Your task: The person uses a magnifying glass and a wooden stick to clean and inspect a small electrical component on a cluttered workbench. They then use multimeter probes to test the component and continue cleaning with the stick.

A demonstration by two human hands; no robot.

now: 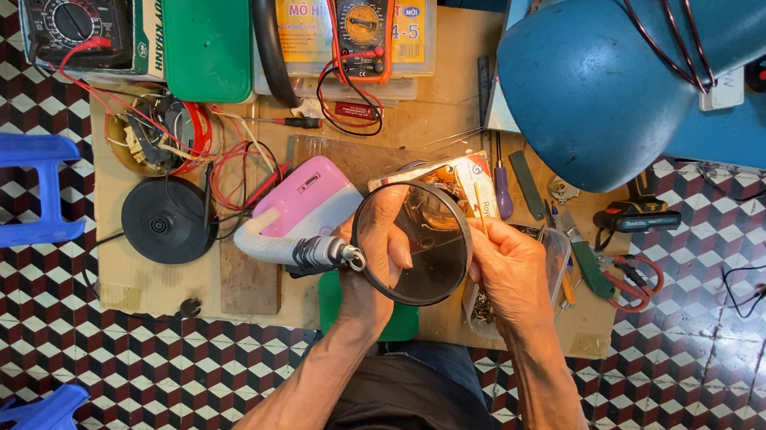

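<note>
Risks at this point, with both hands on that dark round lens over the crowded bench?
1. The dark round lens is held only at its rim by the left hand and right hand; it might slip onto the tools below.
2. The red wires lie loose near the pink casing and may snag.
3. The blue lamp shade hangs close above.

There is only one view, from a camera on the person's head. It looks almost straight down, from above and a little behind the low work table [110, 281], so the far edge of the table is at the top of the picture and the person's lap is at the bottom. The camera is quite near: the left hand [376, 260] and the right hand [511, 274] are in the middle, and the patterned floor [717, 373] shows on both sides.
</note>
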